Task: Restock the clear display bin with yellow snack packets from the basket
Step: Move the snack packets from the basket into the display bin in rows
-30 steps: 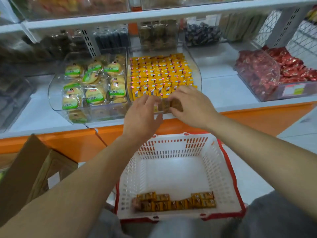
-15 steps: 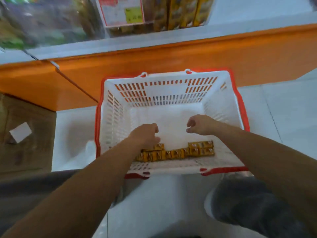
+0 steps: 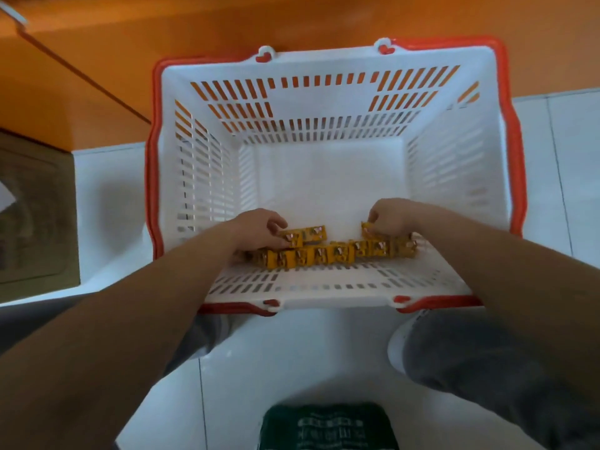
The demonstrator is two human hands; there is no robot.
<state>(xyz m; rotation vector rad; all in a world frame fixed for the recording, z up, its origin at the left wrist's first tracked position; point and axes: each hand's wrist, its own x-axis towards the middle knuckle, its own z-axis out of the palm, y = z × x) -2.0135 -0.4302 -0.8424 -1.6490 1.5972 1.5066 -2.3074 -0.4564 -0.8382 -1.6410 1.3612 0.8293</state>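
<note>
A white basket (image 3: pixel 328 79) with a red rim stands on the floor below me. Several yellow snack packets (image 3: pixel 328 254) lie in a row along its near wall. My left hand (image 3: pixel 259 230) reaches into the basket and pinches the upper left packets (image 3: pixel 306 233) with curled fingers. My right hand (image 3: pixel 388 216) is at the right end of the row, its fingers curled round a packet (image 3: pixel 368 228) there. The clear display bin is out of view.
An orange shelf base (image 3: pixel 162 43) runs across the top behind the basket. A brown cardboard box (image 3: pixel 32 216) sits on the floor at the left. White floor tiles (image 3: pixel 292 358) surround the basket, and my grey-clad knees frame the bottom.
My view dropped from the shelf to the basket. Both hands left the display bin, came down into the basket and now hold packets at its near wall.
</note>
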